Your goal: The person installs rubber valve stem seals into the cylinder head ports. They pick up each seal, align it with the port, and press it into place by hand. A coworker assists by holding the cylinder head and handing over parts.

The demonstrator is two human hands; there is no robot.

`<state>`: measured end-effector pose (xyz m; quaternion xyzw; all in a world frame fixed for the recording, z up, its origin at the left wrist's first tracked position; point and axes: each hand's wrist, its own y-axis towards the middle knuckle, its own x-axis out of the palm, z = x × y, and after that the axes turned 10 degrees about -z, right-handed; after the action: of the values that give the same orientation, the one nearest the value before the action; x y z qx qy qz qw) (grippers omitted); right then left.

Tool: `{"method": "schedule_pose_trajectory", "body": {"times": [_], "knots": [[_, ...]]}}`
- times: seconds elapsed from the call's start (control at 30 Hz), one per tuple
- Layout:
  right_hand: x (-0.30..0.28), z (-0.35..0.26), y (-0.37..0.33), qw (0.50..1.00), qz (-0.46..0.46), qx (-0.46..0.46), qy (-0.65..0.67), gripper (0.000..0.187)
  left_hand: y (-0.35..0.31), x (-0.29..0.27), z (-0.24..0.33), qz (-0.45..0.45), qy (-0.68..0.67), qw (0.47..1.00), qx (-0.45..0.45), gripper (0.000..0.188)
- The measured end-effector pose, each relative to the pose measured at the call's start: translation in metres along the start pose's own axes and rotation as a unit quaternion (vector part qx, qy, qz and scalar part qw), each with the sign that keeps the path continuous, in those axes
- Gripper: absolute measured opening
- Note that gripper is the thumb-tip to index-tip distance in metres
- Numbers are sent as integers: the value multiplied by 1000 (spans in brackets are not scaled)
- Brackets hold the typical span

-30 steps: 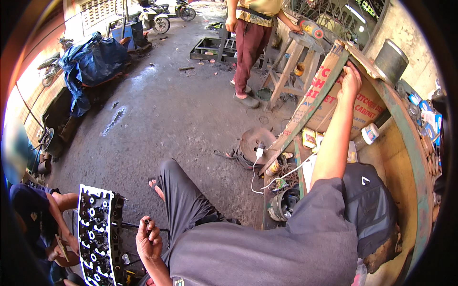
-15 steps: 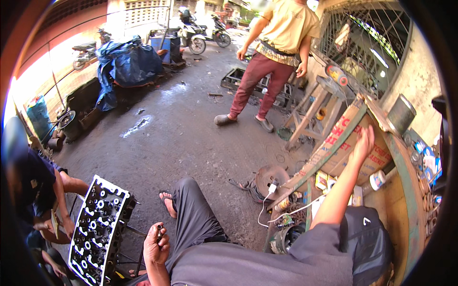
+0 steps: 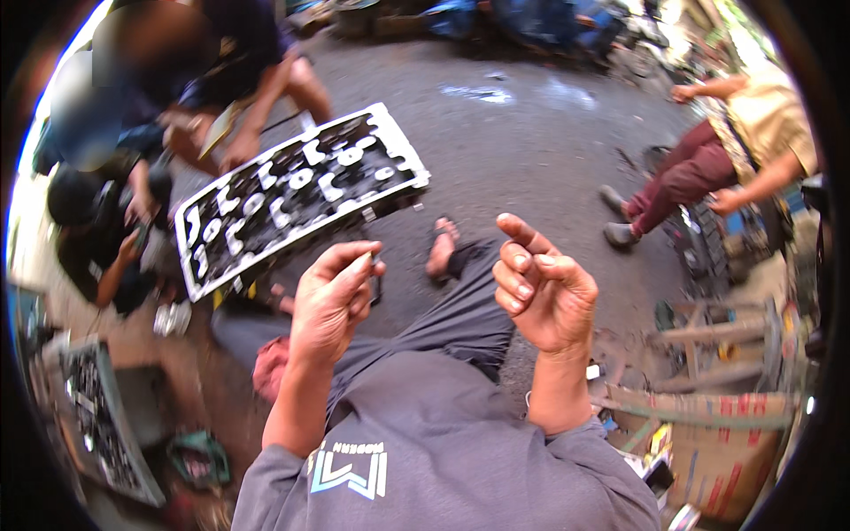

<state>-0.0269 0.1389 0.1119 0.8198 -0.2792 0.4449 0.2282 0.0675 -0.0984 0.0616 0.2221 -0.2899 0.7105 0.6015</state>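
My left hand is raised in front of my lap, thumb and fingers pinched on a small dark metal piece. Most of that piece is hidden by the fingers, so its exact kind does not show. Level with it, my right hand is held up, open, index finger stretched and the others loosely bent, with nothing visible in it. Beyond my left hand, an engine cylinder head with a bright machined rim and dark oily recesses lies tilted on a support. Neither hand touches it.
Two people sit close by at the left, one with a hand at the cylinder head's far edge. Another person in maroon trousers stands at the right. A wooden stand and a cardboard-lined bench are at my right; a metal tray lies lower left.
My view has swung left. My right hand has come back from the bench at the right to in front of me; my left hand has risen, still pinching the small piece.
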Motion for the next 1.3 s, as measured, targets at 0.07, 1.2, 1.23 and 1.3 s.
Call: {"method": "schedule_pose_trajectory", "body": {"times": [0.07, 1.2, 1.23, 1.3], "knots": [[5, 20, 18, 999, -23, 43, 22, 61, -11, -4, 7, 14, 7, 999, 34, 21], [0, 83, 33, 977, -19, 201, -70, 52, -19, -15, -9, 74, 414, 871, 253, 21], [0, 83, 32, 975, -20, 203, -93, 51, -20, -15, -8, 68, 437, 861, 252, 21], [-1, 85, 31, 963, -26, 197, -182, 46, -19, -18, -5, 52, 450, 861, 232, 20]]}}
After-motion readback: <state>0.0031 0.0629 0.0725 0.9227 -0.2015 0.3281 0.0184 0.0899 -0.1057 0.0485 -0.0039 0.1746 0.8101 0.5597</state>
